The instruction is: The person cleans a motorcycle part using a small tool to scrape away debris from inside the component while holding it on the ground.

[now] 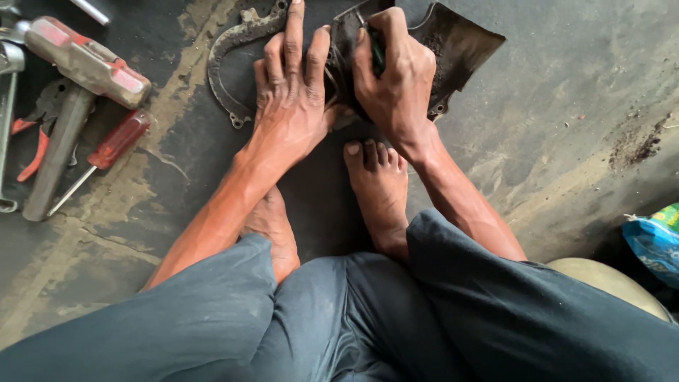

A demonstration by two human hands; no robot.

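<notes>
Down on the stained grey concrete floor (566, 106), the left hand (290, 99) presses flat, fingers spread, pinning the dark greasy metal cover plate (460, 46) steady, while the right hand (396, 78) is closed around a green-handled tool (378, 56) working it. A curved rusty gasket-shaped metal piece (226, 49) lies just beside.

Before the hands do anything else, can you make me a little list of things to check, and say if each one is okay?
1. Left hand flat on the dark metal cover, pinning it down: ok.
2. Right hand closed on a green-handled tool: ok.
3. Tool's tip in the right spot: cannot tell, hidden by fingers.
4. Bare toes away from the working spot: not ok, right beside the hands.
5. Red screwdriver and hammer lying nearby: ok.
</notes>
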